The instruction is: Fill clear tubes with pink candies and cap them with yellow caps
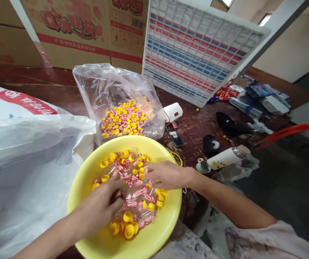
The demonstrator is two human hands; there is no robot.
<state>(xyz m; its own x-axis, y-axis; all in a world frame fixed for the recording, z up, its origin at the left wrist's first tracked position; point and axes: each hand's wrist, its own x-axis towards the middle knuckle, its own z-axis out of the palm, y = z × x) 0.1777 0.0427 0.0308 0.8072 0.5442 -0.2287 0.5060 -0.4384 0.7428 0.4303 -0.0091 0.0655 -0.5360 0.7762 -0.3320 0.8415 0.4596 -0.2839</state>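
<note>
A yellow basin (167, 223) holds small clear plastic tubes with red-and-white wrapped pieces (139, 192) and loose yellow caps (129, 230). Over the basin's left side is my left hand (104, 201), its fingers curled down among the tubes; what they pinch, if anything, is hidden. My right hand (166, 175) reaches in from the right with fingers drawn together at the tubes and caps. Its fingertips are slightly blurred, so whatever lies between them does not show. Behind the basin, a clear plastic bag (90, 81) contains many more capped tubes (124, 117).
White sacking (30, 180) spreads along the left. Cartons (90, 50) and a white plastic crate (197, 46) stand behind. On the dark table's right lie a phone (174, 136), a white case (173, 112), a bottle (224, 157), a black item (231, 124) and stacked packets (262, 97).
</note>
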